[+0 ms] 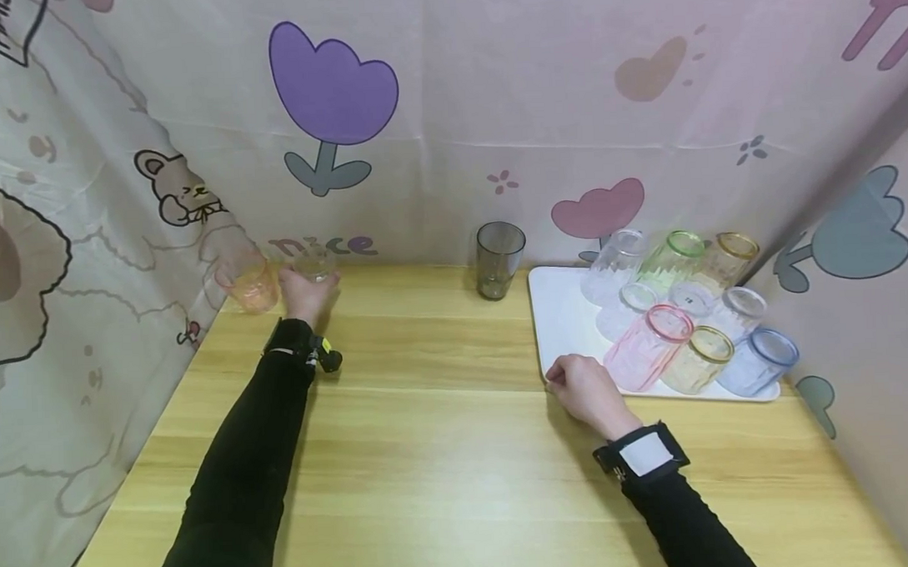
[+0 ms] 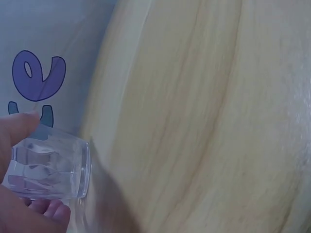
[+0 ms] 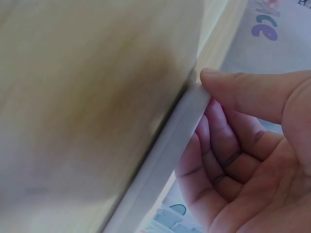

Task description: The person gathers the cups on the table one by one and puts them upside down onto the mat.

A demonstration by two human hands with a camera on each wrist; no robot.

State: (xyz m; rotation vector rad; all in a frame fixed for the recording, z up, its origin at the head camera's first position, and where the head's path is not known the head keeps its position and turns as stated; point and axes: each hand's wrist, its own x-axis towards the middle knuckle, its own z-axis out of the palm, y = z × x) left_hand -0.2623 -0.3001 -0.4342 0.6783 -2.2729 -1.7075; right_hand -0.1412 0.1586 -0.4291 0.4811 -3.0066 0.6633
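Head view: left hand (image 1: 304,293) wraps a clear cup (image 1: 315,262) upright near the orange cup (image 1: 255,288), far left of the white tray (image 1: 568,329). Right hand (image 1: 589,391) pinches the tray's near rim, apparently steadying it.

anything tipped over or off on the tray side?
Yes: the cups on the white tray lie on their sides in a pile, e.g. the pink cup, not upright like the grey cup on the table. No spill visible.
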